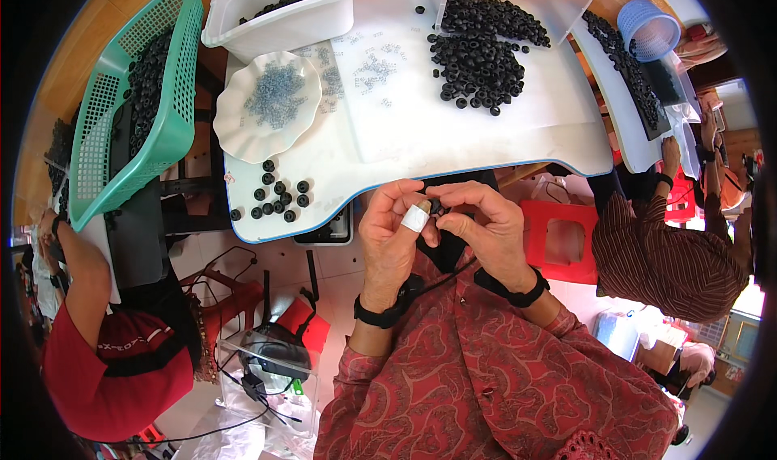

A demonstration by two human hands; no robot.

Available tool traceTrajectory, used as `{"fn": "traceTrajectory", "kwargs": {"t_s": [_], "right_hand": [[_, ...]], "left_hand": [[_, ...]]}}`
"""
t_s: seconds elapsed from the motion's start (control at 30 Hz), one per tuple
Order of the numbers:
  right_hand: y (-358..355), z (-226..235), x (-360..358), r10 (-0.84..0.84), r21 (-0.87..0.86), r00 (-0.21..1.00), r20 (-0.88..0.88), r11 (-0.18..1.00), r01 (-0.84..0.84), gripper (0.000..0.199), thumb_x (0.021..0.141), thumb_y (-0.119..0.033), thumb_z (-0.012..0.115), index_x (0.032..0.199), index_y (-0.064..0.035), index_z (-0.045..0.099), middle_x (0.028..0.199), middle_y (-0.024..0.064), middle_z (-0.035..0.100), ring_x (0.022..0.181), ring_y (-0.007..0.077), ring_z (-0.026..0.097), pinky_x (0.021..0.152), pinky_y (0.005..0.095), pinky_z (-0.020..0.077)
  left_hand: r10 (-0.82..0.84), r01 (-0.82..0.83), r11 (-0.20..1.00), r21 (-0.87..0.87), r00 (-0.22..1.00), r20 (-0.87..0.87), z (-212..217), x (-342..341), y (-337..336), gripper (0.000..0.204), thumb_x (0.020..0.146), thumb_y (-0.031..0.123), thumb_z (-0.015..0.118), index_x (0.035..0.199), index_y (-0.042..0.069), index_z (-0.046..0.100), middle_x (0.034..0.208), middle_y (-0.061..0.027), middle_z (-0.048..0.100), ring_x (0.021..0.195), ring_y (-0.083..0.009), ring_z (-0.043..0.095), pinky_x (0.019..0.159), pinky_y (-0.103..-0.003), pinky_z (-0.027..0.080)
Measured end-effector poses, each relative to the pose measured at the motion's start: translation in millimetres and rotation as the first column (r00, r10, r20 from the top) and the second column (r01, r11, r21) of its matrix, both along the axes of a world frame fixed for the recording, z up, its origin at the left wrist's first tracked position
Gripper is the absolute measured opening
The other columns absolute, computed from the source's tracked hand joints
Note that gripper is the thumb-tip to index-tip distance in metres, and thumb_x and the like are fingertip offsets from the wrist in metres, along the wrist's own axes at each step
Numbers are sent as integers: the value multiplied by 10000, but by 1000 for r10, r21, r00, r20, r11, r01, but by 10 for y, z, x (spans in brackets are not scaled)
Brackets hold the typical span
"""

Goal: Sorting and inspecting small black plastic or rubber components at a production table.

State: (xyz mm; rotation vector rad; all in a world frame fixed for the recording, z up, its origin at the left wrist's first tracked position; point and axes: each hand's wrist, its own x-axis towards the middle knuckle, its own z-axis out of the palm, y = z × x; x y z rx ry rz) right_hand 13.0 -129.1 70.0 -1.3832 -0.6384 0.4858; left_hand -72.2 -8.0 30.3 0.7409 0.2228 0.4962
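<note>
My left hand [385,237] and my right hand [500,235] meet just off the table's near edge, fingertips together. Both are closed in a pinch on a small black round part [437,206], mostly covered by the fingers. White tape wraps the left thumb. Ahead on the table lies a heap of similar black round parts [479,70]. Several more black round parts [279,188] are scattered at the table's near left corner. Behind them, a cream wavy-rimmed plate [230,132] holds many small clear pieces [279,94].
On the white table [388,140], more clear bits [376,70] lie loose. A white tub [283,23] and a green basket [121,181] hold black parts at the left. A clear plastic bin [558,3] backs the heap. A red stool [534,245] and co-workers flank me.
</note>
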Motion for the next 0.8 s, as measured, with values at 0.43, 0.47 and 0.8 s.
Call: {"fn": "traceTrajectory", "kwargs": {"t_s": [0.43,0.47,0.8], "right_hand": [[-30,42,12,-54,-101,962,267,991,83,135,848,48,736,967,24,677,936,86,666,818,133,675,703,248,549],[-30,48,7,-50,-110,966,255,991,81,128,854,50,730,968,27,676,933,86,666,818,134,679,702,247,550],[-13,135,5,33,-107,968,247,994,-7,93,890,42,697,975,30,661,925,98,664,816,145,696,694,251,556]], "left_hand": [[1,3,997,79,999,-50,31,-11,-11,206,975,35,589,1147,-42,671,893,-43,653,711,-97,615,647,-234,512],[9,-5,996,89,999,-51,26,-9,-10,207,972,41,600,1147,-47,668,898,-52,648,706,-103,615,637,-243,515],[14,-12,998,56,999,-38,-16,-19,0,201,961,30,606,1131,-49,680,926,-65,641,714,-110,623,638,-252,533]]}}
